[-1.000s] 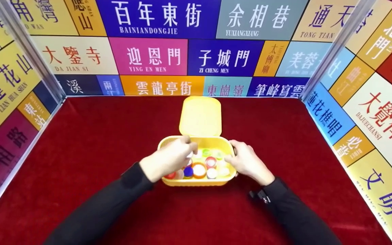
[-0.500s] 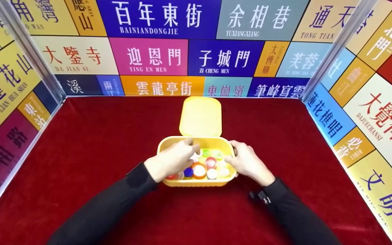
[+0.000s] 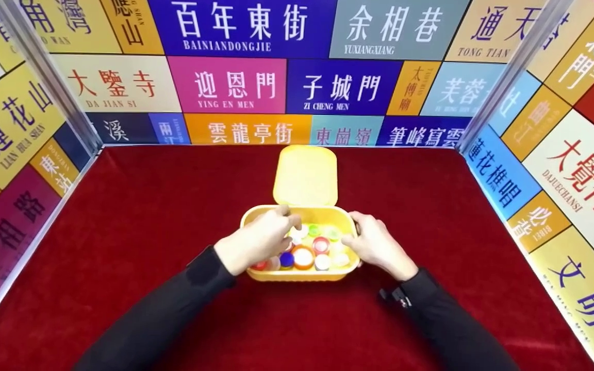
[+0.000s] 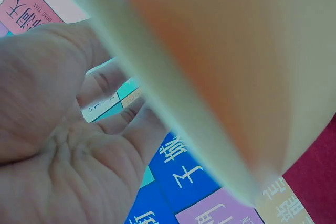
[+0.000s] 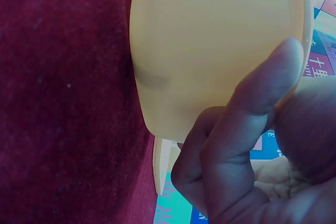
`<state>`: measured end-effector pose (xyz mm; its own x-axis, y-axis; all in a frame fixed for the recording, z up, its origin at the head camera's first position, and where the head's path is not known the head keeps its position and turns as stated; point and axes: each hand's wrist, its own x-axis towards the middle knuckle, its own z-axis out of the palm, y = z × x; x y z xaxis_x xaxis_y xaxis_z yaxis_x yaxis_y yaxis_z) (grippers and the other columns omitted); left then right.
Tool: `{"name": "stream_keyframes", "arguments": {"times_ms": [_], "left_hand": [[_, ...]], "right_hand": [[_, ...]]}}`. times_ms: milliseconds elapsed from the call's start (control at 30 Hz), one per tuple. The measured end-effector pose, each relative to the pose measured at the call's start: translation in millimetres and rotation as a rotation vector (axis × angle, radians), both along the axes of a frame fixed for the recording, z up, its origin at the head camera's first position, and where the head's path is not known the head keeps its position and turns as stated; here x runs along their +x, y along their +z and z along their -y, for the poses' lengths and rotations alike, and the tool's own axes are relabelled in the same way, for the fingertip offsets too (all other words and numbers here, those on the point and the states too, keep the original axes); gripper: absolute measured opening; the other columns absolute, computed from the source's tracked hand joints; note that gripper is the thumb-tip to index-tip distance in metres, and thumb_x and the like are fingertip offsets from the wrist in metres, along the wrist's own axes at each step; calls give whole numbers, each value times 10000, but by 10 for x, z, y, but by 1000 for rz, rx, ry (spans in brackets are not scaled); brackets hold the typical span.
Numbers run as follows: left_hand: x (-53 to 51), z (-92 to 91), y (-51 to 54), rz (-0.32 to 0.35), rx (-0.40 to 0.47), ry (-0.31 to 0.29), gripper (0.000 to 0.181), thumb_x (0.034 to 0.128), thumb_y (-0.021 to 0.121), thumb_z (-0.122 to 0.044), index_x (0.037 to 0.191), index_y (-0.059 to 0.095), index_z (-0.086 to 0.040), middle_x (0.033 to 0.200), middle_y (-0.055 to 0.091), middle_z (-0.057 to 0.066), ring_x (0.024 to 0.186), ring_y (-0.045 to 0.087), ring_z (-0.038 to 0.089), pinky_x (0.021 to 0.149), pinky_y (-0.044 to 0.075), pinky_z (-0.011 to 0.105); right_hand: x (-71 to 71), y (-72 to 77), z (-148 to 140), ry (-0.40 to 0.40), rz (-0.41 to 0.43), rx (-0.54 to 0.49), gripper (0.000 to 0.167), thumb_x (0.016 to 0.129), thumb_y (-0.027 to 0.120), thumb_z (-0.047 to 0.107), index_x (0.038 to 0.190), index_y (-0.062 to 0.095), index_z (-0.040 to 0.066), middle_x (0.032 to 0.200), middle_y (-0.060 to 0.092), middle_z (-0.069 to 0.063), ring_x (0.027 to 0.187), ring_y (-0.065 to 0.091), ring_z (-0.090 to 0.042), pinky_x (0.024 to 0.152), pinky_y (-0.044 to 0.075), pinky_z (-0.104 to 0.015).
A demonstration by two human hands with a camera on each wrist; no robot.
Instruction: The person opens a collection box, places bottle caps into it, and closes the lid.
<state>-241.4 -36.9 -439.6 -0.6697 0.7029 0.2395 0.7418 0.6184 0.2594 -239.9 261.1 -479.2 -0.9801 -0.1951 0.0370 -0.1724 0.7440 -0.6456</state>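
Note:
A yellow plastic box (image 3: 297, 276) stands on the red cloth with its lid (image 3: 306, 175) folded back behind it. Inside lie several small round pieces that look like bottle caps, among them an orange-rimmed one (image 3: 303, 257), a blue one (image 3: 286, 259) and a red-rimmed one (image 3: 320, 245). My left hand (image 3: 258, 238) reaches over the box's left side, fingers bent down among the pieces; the box wall (image 4: 226, 66) partly covers those fingers in the left wrist view. My right hand (image 3: 379, 247) grips the right rim, with fingers (image 5: 236, 124) against the outer wall (image 5: 210, 40).
Red velvet-like cloth (image 3: 173, 196) covers the table all round the box. Panels with printed signs (image 3: 225, 85) enclose the back and both sides, joined by metal corner posts (image 3: 503, 77).
My left hand has shifted slightly right, then back left inside the box, and white pieces near its fingertips show more. The right hand keeps its hold on the rim.

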Motion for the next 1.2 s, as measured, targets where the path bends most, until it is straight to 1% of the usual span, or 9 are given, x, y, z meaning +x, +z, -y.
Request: {"name": "stream_keyframes", "arguments": {"times_ms": [200, 367, 600, 733, 867, 967, 1033, 1100, 1200], "left_hand": [[3, 82, 2, -33, 5, 30, 258, 995, 882, -50, 1237, 797, -28, 1158, 729, 200, 993, 780, 336, 892, 712, 424], [19, 206, 2, -58, 27, 110, 303, 1004, 913, -130, 1281, 800, -79, 1187, 725, 155, 1002, 759, 310, 879, 722, 462], [36, 477, -40, -67, 152, 191, 346, 1018, 902, -142, 1333, 782, -67, 1282, 723, 149, 1104, 729, 335, 954, 698, 481], [67, 605, -104, -53, 220, 252, 468, 1019, 903, -149, 1437, 724, -41, 1353, 693, 185, 1190, 715, 376, 1044, 677, 510], [96, 694, -199, 33, 277, 349, 671, 1019, 899, -151, 1594, 607, 32, 1464, 652, 281, 1281, 725, 438, 1155, 651, 550], [116, 740, -266, 120, 296, 414, 782, 1028, 883, -164, 1665, 515, 101, 1492, 673, 354, 1328, 734, 496, 1186, 629, 596], [133, 762, -295, 185, 297, 439, 804, 1034, 868, -177, 1664, 489, 149, 1441, 727, 369, 1264, 778, 495, 1135, 658, 592], [145, 772, -301, 251, 303, 459, 777, 1032, 858, -184, 1634, 517, 170, 1368, 788, 349, 1178, 830, 441, 1070, 691, 545], [164, 772, -286, 418, 355, 471, 650, 1040, 831, -147, 1574, 600, 144, 1273, 830, 313, 945, 887, 335, 819, 744, 467]], "right_hand": [[5, 2, 10, -1, -10, 12, 430, 963, 782, 82, 1391, 771, 44, 1096, 841, -138, 966, 810, -285, 823, 664, -376], [16, 9, 8, -5, -10, 16, 431, 965, 782, 87, 1394, 772, 43, 1099, 841, -138, 973, 809, -289, 836, 661, -382], [12, -4, 6, -7, 3, 7, 429, 977, 784, 88, 1404, 770, 52, 1086, 832, -136, 941, 803, -275, 769, 642, -329], [4, 9, 2, -5, 8, -2, 422, 984, 783, 87, 1404, 765, 45, 1045, 815, -129, 864, 796, -245, 698, 638, -314], [6, 16, 5, -7, 37, -28, 418, 994, 772, 74, 1410, 756, 45, 945, 776, -118, 664, 757, -200, 551, 621, -312], [12, 29, 10, -10, 55, -40, 424, 1001, 769, 73, 1423, 748, 44, 898, 757, -107, 564, 714, -170, 505, 607, -321], [20, 42, 11, -13, 74, -49, 422, 1009, 771, 76, 1430, 741, 42, 890, 759, -110, 530, 707, -160, 496, 619, -342], [29, 60, 4, -9, 94, -57, 394, 1018, 767, 72, 1408, 735, 29, 895, 775, -132, 519, 713, -154, 506, 641, -369], [52, 96, -8, -2, 134, -64, 322, 1036, 761, 73, 1351, 728, 13, 923, 799, -170, 507, 726, -172, 531, 674, -425]]}}
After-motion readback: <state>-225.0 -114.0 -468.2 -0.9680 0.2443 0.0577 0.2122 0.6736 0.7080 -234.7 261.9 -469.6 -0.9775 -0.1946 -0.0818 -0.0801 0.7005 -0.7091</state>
